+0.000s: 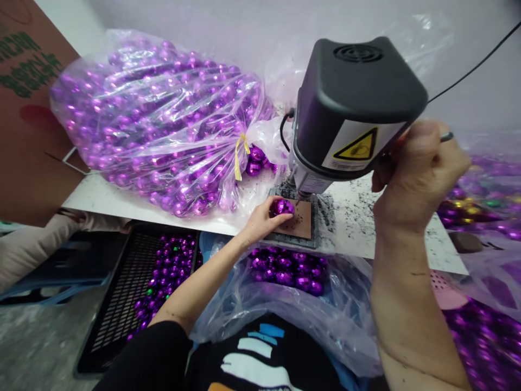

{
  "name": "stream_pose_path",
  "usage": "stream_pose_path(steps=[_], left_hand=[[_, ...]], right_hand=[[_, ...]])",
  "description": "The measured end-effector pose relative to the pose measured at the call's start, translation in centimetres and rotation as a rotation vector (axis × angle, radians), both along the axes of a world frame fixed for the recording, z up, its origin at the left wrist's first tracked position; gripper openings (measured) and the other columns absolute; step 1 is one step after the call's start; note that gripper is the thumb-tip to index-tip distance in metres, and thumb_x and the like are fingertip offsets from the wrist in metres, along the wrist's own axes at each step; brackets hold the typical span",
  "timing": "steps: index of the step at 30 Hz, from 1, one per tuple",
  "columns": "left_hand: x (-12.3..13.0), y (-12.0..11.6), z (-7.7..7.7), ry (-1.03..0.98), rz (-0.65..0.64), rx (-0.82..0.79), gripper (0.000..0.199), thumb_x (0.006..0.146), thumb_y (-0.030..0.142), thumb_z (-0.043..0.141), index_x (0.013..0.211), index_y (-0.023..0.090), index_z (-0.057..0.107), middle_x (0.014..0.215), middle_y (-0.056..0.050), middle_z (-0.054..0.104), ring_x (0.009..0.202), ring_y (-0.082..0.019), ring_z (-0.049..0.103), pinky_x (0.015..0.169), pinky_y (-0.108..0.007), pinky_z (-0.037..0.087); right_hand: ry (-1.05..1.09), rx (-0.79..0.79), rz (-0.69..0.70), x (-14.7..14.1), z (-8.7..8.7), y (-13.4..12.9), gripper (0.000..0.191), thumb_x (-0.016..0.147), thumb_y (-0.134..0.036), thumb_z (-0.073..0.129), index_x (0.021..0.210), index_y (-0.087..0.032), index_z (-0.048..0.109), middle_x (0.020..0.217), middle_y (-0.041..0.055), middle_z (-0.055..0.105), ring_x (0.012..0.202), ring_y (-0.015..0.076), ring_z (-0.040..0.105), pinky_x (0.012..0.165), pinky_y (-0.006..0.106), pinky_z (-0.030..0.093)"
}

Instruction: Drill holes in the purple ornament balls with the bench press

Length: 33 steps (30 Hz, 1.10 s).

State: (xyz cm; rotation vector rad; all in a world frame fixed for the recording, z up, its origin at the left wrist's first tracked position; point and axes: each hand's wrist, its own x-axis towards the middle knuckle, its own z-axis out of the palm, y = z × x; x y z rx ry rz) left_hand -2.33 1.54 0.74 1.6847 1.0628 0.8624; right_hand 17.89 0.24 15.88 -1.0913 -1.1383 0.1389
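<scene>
Between thumb and fingers, my left hand [266, 218] holds a shiny purple ball [284, 207] with mirror-like facets. The ball sits over a brown board [303, 220] on the base of a black bench drill press [362, 92], right beside the drill's tip. My right hand [421, 163] is raised at the right side of the drill head, its fingers curled around a handle that is mostly hidden by the hand. A yellow warning label shows on the drill housing. In my lap, an open plastic bag [342, 304] holds several more purple balls [288, 269].
A big tied clear bag [163, 125] of purple balls lies left on the white table [163, 209], near a cardboard box [28, 108]. Below is a black crate [109, 304] with small purple balls. Dark shavings surround the drill. Another person's sleeve [24, 255] shows at far left.
</scene>
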Motion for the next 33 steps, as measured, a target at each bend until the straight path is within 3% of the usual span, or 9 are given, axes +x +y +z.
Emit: stream_pose_path(steps=[6,11,17,23,28,33], left_hand=[[2.0,-0.7,-0.1,0.334,0.046,0.377,0.046,0.08,0.041,0.077,0.117,0.02,0.062,0.109,-0.008,0.066,0.106,-0.025,0.061,0.093,-0.038,0.047],[4.0,-1.1,-1.2,0.426,0.194,0.453,0.049,0.074,0.045,0.082,0.113,0.02,0.065,0.102,-0.008,0.063,0.101,-0.027,0.059,0.09,-0.039,0.045],[4.6,-1.2,-1.8,0.418,0.215,0.46,0.044,0.076,0.039,0.081,0.111,0.022,0.061,0.108,-0.006,0.066,0.109,-0.026,0.057,0.108,-0.045,0.036],[4.6,-1.2,-1.8,0.43,0.204,0.441,0.041,0.076,0.037,0.079,0.109,0.022,0.06,0.106,-0.006,0.067,0.108,-0.026,0.057,0.116,-0.052,0.028],[4.7,-1.2,-1.7,0.413,0.198,0.441,0.041,0.077,0.035,0.079,0.11,0.02,0.059,0.106,-0.006,0.066,0.108,-0.026,0.057,0.118,-0.052,0.026],[4.7,-1.3,-1.4,0.412,0.2,0.433,0.04,0.077,0.035,0.079,0.108,0.02,0.059,0.106,-0.006,0.066,0.108,-0.026,0.057,0.116,-0.051,0.028]], right_hand=[[-0.012,-0.028,-0.015,-0.1,-0.1,-0.2,0.051,0.089,-0.06,0.048,0.071,-0.012,0.047,0.056,-0.0058,0.034,0.039,-0.0003,0.037,0.037,0.017,0.028],[0.007,0.007,0.003,-0.2,-0.1,-0.2,0.05,0.088,-0.058,0.049,0.069,-0.012,0.046,0.057,-0.0058,0.034,0.039,-0.0001,0.035,0.035,0.017,0.025],[-0.035,-0.006,-0.043,-0.4,-0.5,-1.0,0.05,0.091,-0.056,0.047,0.071,-0.01,0.048,0.057,-0.006,0.034,0.041,-0.0008,0.038,0.041,0.017,0.029],[-0.165,-0.054,-0.208,-0.8,-3.8,-4.5,0.036,0.092,-0.044,0.05,0.08,-0.012,0.061,0.063,-0.0029,0.051,0.049,-0.0004,0.043,0.048,0.018,0.031],[-0.266,-0.005,-0.168,-0.4,-6.6,-5.6,0.02,0.089,-0.03,0.052,0.094,-0.014,0.064,0.076,-0.0006,0.059,0.058,0.0024,0.053,0.056,0.021,0.042],[-0.309,0.098,-0.127,0.0,-7.7,-5.0,0.02,0.088,-0.024,0.05,0.102,-0.017,0.062,0.079,0.0004,0.059,0.065,0.0066,0.057,0.068,0.028,0.051]])
